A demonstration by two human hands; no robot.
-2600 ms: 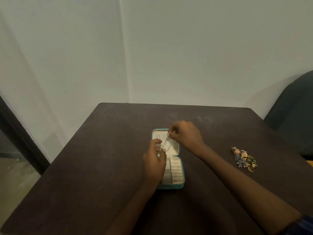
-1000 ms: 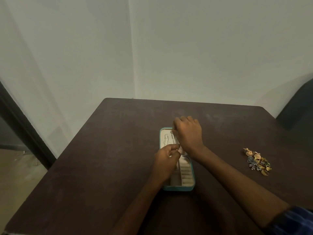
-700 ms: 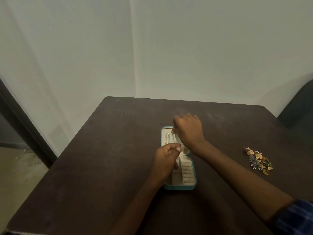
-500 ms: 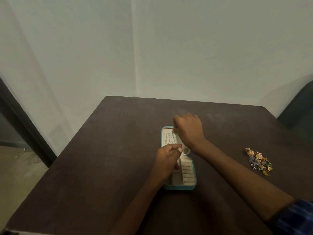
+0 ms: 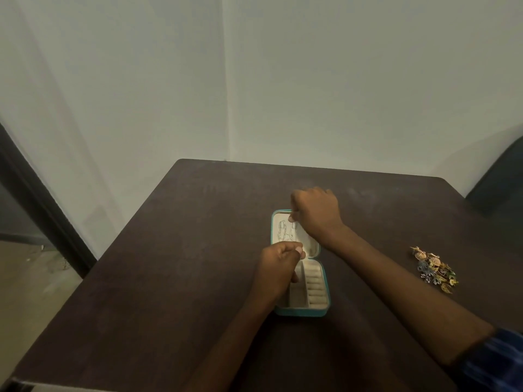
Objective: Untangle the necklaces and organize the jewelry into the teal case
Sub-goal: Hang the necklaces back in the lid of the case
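Observation:
The teal case (image 5: 325,290) lies open on the dark table (image 5: 184,250), its cream lid half at the far end and its ring rolls at the near end. A thin silver necklace (image 5: 283,234) lies on the lid half. My right hand (image 5: 317,215) hovers over the lid's far right part, pinching a chain end at its top edge. My left hand (image 5: 278,270) is over the case's middle left, thumb and forefinger pinched together on what looks like the chain's other end. A heap of small colourful jewelry (image 5: 434,269) sits on the table to the right.
A pale wall corner rises behind the table. Part of a dark chair (image 5: 498,182) shows at the far right. A dark door frame (image 5: 42,210) and bare floor lie off the table's left edge.
Since 2.6 s ago the view shifted, and my left hand drew back toward the case's middle. Over the last half second both hands stay almost still above the case.

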